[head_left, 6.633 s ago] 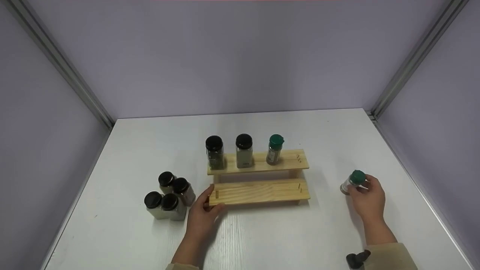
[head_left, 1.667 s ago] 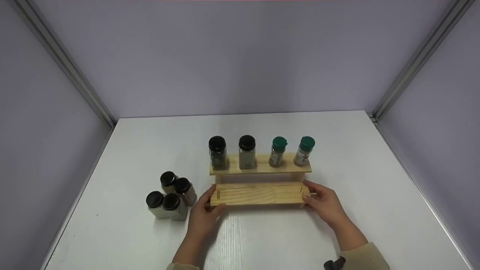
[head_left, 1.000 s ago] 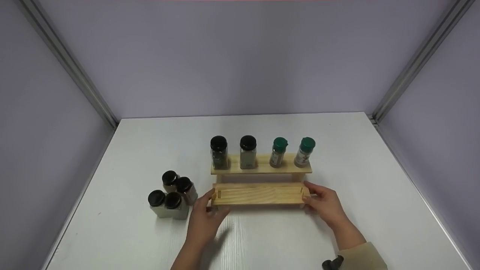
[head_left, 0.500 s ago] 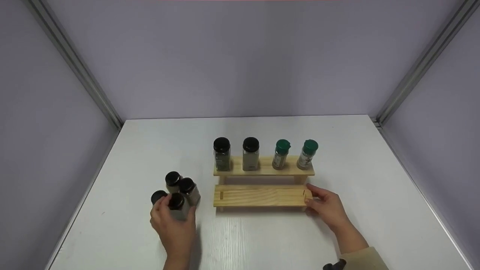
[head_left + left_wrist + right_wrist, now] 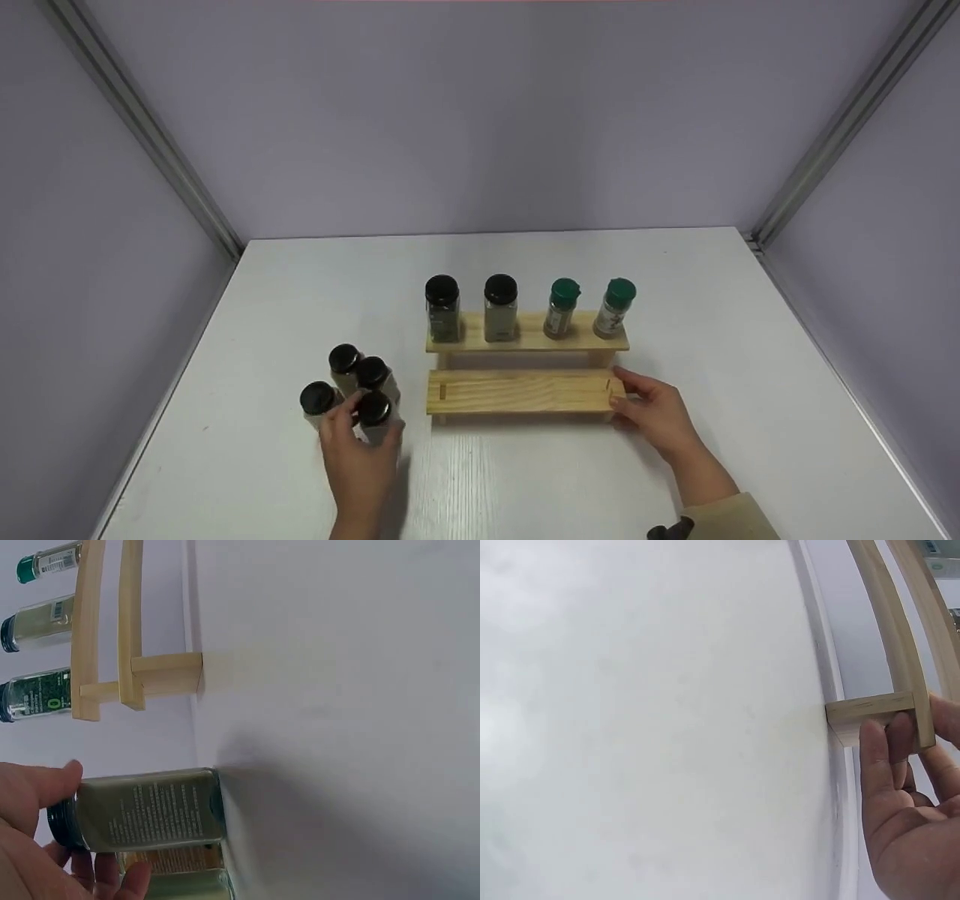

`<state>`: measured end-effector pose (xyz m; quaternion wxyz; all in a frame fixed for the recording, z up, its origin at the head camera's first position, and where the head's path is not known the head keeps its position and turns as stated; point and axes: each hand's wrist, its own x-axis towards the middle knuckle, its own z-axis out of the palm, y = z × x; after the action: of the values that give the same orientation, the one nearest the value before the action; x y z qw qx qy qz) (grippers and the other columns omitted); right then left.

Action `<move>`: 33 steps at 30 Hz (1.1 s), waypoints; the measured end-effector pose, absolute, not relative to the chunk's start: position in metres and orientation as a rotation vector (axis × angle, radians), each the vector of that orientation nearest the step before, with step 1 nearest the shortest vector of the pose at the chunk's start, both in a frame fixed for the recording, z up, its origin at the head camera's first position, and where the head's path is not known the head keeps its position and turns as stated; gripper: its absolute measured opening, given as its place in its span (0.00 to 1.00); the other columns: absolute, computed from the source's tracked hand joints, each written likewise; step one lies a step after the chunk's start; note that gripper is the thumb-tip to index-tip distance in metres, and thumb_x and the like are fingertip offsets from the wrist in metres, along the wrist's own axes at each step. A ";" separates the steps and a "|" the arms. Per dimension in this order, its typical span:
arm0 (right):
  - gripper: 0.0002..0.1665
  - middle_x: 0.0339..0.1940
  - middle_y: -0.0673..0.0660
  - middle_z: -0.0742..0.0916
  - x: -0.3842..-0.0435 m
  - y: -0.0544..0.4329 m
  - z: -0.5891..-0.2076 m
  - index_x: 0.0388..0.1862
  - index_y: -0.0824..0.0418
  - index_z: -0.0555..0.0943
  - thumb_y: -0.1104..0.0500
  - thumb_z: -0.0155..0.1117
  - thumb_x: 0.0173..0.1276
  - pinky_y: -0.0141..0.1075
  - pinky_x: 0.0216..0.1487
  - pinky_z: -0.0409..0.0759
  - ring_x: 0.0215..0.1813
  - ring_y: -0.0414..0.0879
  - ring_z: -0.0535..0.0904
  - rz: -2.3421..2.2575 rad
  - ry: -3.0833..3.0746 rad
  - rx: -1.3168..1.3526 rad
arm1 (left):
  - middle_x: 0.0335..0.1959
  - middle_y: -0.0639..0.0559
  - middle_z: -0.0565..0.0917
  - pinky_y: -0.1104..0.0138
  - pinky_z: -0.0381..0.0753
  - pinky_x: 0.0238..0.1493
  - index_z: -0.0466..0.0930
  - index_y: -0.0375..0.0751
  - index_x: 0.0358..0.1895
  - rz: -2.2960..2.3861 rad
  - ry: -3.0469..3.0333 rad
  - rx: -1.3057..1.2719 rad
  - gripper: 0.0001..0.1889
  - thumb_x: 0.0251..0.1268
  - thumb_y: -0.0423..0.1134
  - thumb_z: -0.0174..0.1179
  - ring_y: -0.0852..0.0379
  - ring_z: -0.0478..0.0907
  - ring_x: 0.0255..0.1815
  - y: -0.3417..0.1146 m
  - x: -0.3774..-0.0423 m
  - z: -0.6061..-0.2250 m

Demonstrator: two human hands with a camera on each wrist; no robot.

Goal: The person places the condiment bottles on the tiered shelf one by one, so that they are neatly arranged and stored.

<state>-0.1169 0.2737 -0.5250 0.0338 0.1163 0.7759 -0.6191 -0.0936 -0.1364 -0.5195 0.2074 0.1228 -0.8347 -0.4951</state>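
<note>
My left hand (image 5: 358, 461) grips a black-capped spice jar (image 5: 150, 811) near its cap, thumb on one side and fingers on the other. Greenish-grey contents and printed text show through its glass in the left wrist view. Beside it stand three more black-capped jars, one at the left (image 5: 318, 399), one behind (image 5: 345, 361) and one close to the held jar (image 5: 372, 373). My right hand (image 5: 660, 416) pinches the right end of the lower shelf of a two-tier wooden spice rack (image 5: 525, 391). In the right wrist view, fingers (image 5: 874, 746) lie against the rack's leg.
On the upper shelf stand two black-capped jars (image 5: 500, 311) and two green-capped jars (image 5: 561, 309), all upright. The white table (image 5: 495, 487) is bounded by pale panels (image 5: 480, 120) at the back and sides. A dark knob-like item (image 5: 670, 529) sits by the right sleeve.
A green-capped jar went from my right hand to the upper shelf, and that hand took the rack's right end. My left hand left the rack, grasped a jar and shifted it slightly right.
</note>
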 end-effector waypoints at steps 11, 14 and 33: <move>0.34 0.59 0.68 0.82 -0.116 0.274 -0.525 0.75 0.71 0.74 0.74 0.69 0.71 0.39 0.43 0.88 0.44 0.46 0.86 -1.943 2.361 0.347 | 0.73 0.29 0.72 0.39 0.66 0.74 0.66 0.37 0.75 -1.704 -2.323 0.389 0.47 0.49 0.21 0.77 0.27 0.67 0.75 -0.143 -0.096 -0.532; 0.34 0.58 0.68 0.82 -0.116 0.274 -0.525 0.75 0.71 0.74 0.74 0.69 0.71 0.39 0.43 0.89 0.44 0.45 0.87 -1.971 2.345 0.337 | 0.72 0.28 0.73 0.39 0.66 0.74 0.69 0.35 0.73 -1.730 -2.289 0.383 0.42 0.51 0.21 0.75 0.26 0.67 0.75 -0.144 -0.098 -0.535; 0.33 0.60 0.68 0.82 -0.117 0.274 -0.525 0.75 0.69 0.75 0.73 0.70 0.71 0.38 0.45 0.88 0.46 0.45 0.85 -1.908 2.384 0.349 | 0.71 0.29 0.75 0.41 0.72 0.71 0.75 0.35 0.69 -1.765 -2.315 0.390 0.37 0.53 0.22 0.76 0.27 0.71 0.72 -0.132 -0.095 -0.522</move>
<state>-0.1171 0.2742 -0.5255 0.0341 0.1133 0.7753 -0.6204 -0.0949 -0.1320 -0.5219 0.1019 0.1320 -0.7842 -0.5977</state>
